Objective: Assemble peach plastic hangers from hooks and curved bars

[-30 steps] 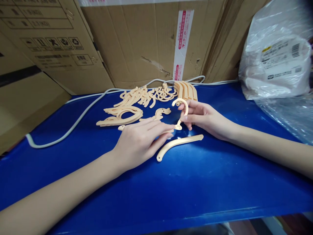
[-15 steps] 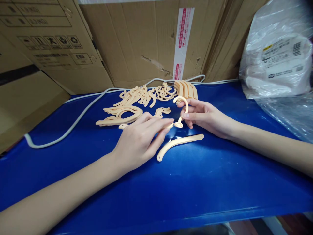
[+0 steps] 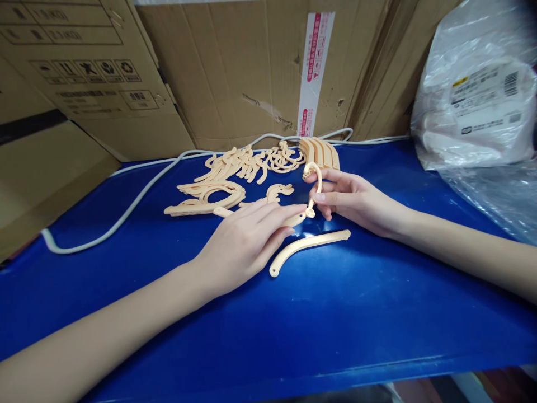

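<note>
The left hand (image 3: 243, 240) is nearly closed, its thumb and fingers pinching a cream, slim bar that looks like plastic (image 3: 295, 219) — one end, pierced by a small hole, shows past the fingertips, the other shows beyond the far side of the hand. The right hand (image 3: 352, 196) has its fingers loosely curled and the thumb drawn in, holding a cream, smooth, rounded hook (image 3: 320, 184) by its stem, with the curve up and the small knobbed foot down. That foot sits right at the bar's right end; whether the two touch, I cannot tell. Nearer, between the hands, a cream, gently bent arm with a hole at its left end (image 3: 308, 242) lies on the glossy blue tabletop (image 3: 356, 330). Beyond the left hand are cream, flat, looped pieces stacked together (image 3: 210, 210) and a few small, wavy cream pieces (image 3: 279, 192); farther back come a tangled heap of curved cream parts (image 3: 241, 162) and, to its right, a neat row of nested, bowed cream bars (image 3: 321, 154). A smooth white cable (image 3: 126, 215) runs behind them, before a creased brown cardboard box (image 3: 235, 73); far right stands a crinkled, shiny clear plastic bag (image 3: 474, 145).
</note>
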